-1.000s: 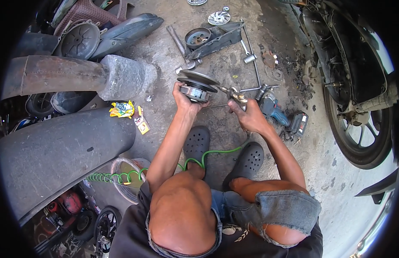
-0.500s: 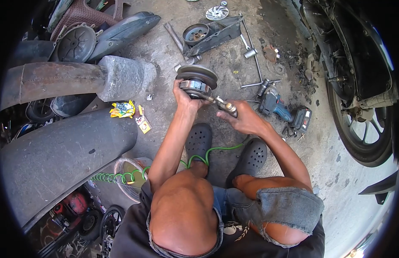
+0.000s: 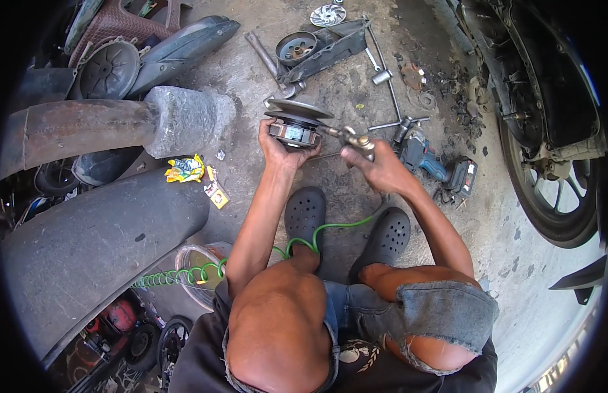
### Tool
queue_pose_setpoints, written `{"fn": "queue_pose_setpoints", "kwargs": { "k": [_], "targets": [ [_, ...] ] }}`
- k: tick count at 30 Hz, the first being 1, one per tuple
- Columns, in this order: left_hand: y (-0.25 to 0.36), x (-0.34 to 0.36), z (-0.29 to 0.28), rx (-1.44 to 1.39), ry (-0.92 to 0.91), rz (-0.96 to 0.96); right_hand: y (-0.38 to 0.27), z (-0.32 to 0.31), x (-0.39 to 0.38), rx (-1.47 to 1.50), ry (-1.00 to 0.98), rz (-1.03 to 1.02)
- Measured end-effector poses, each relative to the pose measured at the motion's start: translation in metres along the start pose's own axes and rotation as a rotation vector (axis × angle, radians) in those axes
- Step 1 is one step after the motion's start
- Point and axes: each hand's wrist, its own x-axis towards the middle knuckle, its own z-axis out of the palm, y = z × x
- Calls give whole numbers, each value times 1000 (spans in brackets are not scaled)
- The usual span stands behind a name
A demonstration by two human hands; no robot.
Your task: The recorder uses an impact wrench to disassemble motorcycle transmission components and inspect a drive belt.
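Observation:
My left hand [image 3: 281,149] grips a round metal pulley and clutch assembly [image 3: 294,129] from below, with its discs stacked on top. My right hand [image 3: 384,167] is closed on a brass-and-metal air gun [image 3: 356,143], whose nozzle points left at the assembly, close to its side. A green coiled hose [image 3: 346,224] runs from below my right hand past my left foot to a bucket [image 3: 194,295] of murky liquid at the lower left.
A cordless impact wrench [image 3: 430,168], T-wrenches [image 3: 392,95], a clutch drum [image 3: 296,51] and a finned disc [image 3: 327,16] lie on the concrete. A pipe with a concrete end [image 3: 176,121] and a long seat [image 3: 100,262] are left; a motorcycle wheel [image 3: 556,206] is right.
The air gun swung lower and in front of the assembly half a second ago, and is now higher at its right side again. The assembly has shifted slightly left.

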Motion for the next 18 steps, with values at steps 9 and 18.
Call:
{"fn": "queue_pose_setpoints", "kwargs": {
  "k": [9, 18],
  "targets": [
    [-2, 4, -10, -209, -288, 38, 39, -18, 5, 559, -45, 172],
    [2, 4, -5, -123, -365, 123, 35, -2, 13, 556, -7, 89]
  ]
}}
